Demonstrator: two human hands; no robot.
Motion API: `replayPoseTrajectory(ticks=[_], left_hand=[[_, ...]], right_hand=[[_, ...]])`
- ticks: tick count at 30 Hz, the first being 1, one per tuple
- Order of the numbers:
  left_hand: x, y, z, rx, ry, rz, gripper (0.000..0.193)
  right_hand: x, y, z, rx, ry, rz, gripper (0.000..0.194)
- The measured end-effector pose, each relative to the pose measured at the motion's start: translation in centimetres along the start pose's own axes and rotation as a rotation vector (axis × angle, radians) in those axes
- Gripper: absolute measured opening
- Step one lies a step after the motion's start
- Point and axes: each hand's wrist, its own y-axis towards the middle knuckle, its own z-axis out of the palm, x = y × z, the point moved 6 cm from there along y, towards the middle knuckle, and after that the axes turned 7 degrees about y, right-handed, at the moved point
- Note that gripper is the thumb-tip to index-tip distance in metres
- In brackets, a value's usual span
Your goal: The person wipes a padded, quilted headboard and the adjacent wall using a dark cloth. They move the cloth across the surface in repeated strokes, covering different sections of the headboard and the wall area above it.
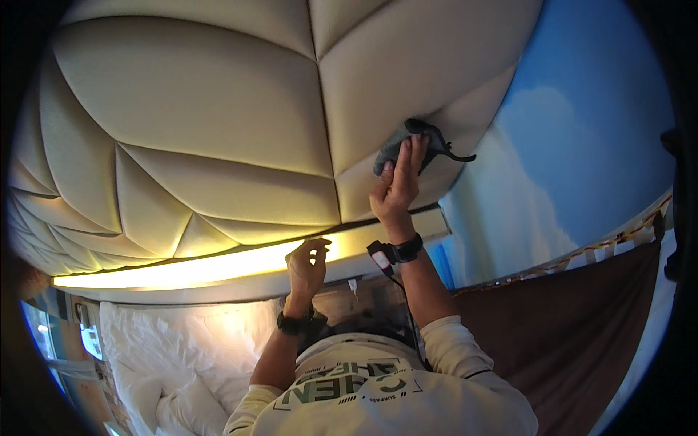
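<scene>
My right hand (397, 188) holds a folded dark grey cloth (391, 150) flat against the beige padded wall panel (218, 103), near its lower right corner. A black strip or edge of the cloth hangs out to the right. My left hand (308, 264) is lower and to the left, at the panel's bottom edge, in front of the brightly lit ledge (191, 275). Its fingers are bent with gaps between them, and nothing shows in them. Black bands are on both wrists; the right one bears a small device (380, 257) with a cable.
White rumpled bedding (180, 354) lies at the lower left. A brown cloth (556, 316) spreads at the lower right, below a wall painted with blue sky and clouds (589, 136). The ledge runs beneath the panel and ends right of my right wrist.
</scene>
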Motion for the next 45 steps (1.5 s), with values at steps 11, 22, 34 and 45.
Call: replayPoseTrajectory(ticks=[11,22,34,45], left_hand=[[-4.8,2.8,-0.9,-0.092,-0.077,0.158,0.017],[-16.7,8.8,-6.6,-0.404,-0.067,0.677,0.024],[-25.9,10.4,-4.6,-0.553,0.267,0.949,0.020],[-25.4,12.2,-2.1,-0.624,0.369,0.980,0.020]], right_hand=[[4.4,-1.2,2.9,0.251,0.110,-0.385,0.057],[8.0,13.3,3.0,0.150,-0.205,-0.431,0.052],[3.2,20.9,-4.4,0.036,-0.164,-0.235,0.053],[-2.2,20.1,-6.4,-0.179,-0.181,0.051,0.063]])
